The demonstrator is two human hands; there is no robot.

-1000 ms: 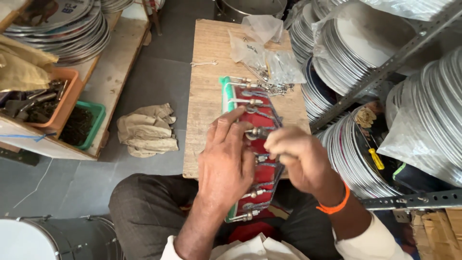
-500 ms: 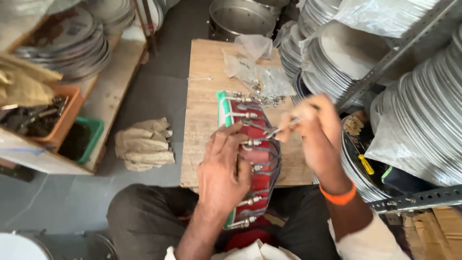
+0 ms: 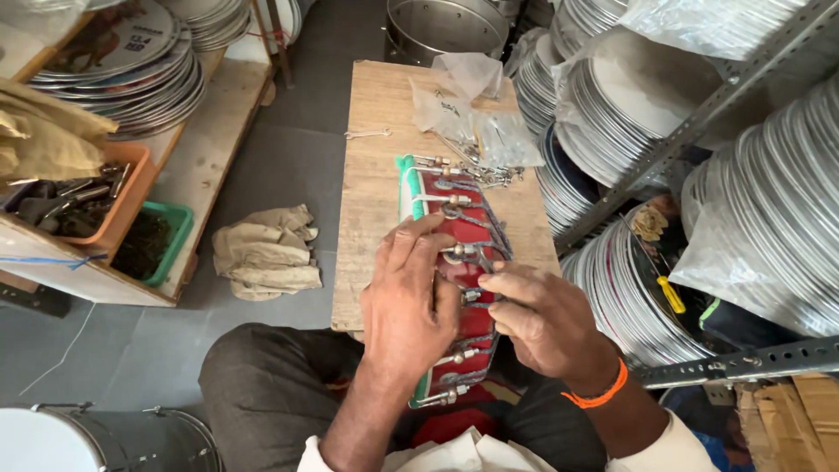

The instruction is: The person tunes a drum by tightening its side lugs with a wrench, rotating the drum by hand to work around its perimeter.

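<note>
The left hand is laid palm-down, fingers spread, on the red drum shell, which is propped on the wooden board and the lap. The right hand is curled narrowly, fingertips pinched at a metal tension rod (exact grip partly hidden). An orange wristband is worn on the right wrist.

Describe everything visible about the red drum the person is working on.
The red drum lies on its side across the near end of a bare wooden board, one end over the person's lap. Its glossy red shell is ringed by metal tension rods with hooks and brass-coloured nuts; a green rim shows at the far-left end. The left hand rests flat on the shell; the right hand grips a rod fitting on its right side.
</note>
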